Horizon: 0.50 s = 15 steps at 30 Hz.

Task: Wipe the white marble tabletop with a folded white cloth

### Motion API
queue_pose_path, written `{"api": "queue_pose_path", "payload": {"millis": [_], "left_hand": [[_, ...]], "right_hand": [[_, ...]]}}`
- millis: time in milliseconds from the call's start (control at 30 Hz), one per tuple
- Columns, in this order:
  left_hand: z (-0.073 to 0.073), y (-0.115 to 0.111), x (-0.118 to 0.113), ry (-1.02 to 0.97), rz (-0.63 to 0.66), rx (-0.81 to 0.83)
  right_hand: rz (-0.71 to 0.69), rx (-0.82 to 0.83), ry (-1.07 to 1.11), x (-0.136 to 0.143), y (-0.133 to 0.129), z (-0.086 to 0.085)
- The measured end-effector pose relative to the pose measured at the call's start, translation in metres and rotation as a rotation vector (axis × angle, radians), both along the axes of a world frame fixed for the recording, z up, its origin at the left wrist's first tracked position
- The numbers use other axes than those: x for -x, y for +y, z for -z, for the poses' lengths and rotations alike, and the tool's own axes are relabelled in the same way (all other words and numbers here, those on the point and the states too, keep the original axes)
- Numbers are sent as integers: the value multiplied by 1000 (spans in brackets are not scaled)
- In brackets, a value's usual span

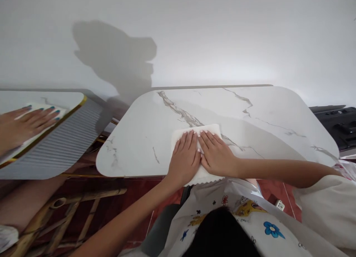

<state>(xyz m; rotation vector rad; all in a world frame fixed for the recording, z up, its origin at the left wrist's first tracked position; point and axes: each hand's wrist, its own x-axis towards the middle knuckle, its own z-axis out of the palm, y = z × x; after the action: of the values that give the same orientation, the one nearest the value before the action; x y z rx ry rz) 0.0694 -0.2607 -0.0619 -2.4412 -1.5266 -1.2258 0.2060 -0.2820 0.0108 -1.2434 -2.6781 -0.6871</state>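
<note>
My left hand (pixel 184 155) lies flat on a white paper towel (pixel 205 175), fingers stretched out and pointing away from me. Beside it, my right hand (pixel 218 154) also rests flat on the towel, with its fingers slanting up and to the left. The two hands nearly meet at the thumbs. Under the towel is a white marble-patterned tabletop (pixel 136 134) with brown-grey veins and rounded corners. The towel's near edge looks wavy and reaches the table's front edge. What lies under my palms is hidden.
At the left, another person's hand (pixel 33 123) rests on a white sheet on a second table (pixel 69 97) with gold trim and a ribbed side. A bamboo frame (pixel 63 216) stands lower left. A black object (pixel 340 127) sits far right. Behind is a white wall (pixel 211 38).
</note>
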Motion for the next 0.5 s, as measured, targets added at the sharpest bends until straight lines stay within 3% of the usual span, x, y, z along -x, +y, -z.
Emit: {"api": "queue_pose_path", "payload": {"millis": [267,500], "left_hand": [[-21,15,-31,41,86,-14],[-45,66,-49,23,115,-55]], "right_hand": [[105,-25,-7,-31,3,-14],[129,-68,28,-49,49,-32]]}}
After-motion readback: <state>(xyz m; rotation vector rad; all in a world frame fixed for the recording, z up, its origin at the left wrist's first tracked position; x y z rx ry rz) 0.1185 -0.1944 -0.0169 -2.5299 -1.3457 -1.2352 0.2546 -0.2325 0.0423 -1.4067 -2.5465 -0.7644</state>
